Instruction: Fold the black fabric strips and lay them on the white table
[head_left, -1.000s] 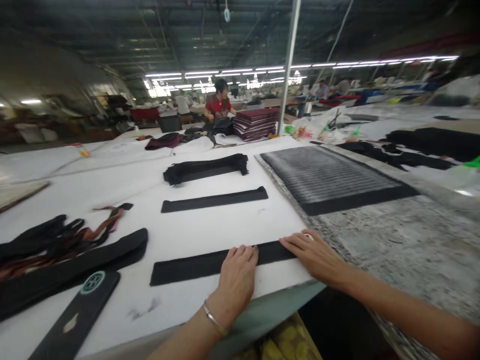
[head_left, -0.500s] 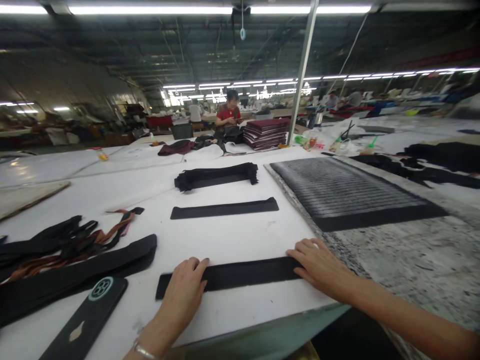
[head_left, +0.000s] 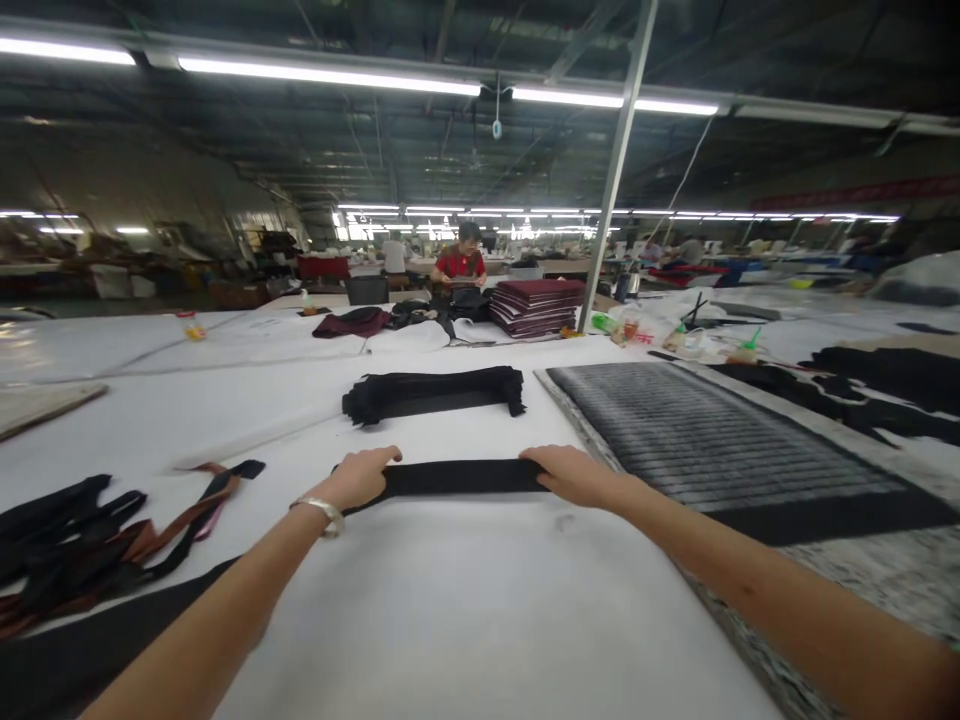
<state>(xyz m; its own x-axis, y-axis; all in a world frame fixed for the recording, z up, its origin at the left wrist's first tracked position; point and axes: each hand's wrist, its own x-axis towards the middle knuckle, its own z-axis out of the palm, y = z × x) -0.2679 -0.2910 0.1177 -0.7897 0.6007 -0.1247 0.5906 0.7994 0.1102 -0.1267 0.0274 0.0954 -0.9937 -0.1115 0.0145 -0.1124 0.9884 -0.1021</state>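
While a white counter point(head_left: 465, 610) fills most of the scene, a speckled board point(head_left: 889, 570) lies along its right side, bearing a ribbed dark sheet point(head_left: 720, 430). On the left sprawls a tangle of black and brown scraps point(head_left: 135, 545). Toward the far side, a maroon stack point(head_left: 534, 310) sits before a person in red point(head_left: 459, 265). Nearer, a black bundle point(head_left: 435, 392) rests just beyond a black strip point(head_left: 457, 478), which stretches between the two hands; whether it touches the surface I cannot tell. The left hand point(head_left: 364, 478) and right hand point(head_left: 570, 474) each have fingers closed on one end. A silvery bracelet point(head_left: 322, 512) circles the left wrist.
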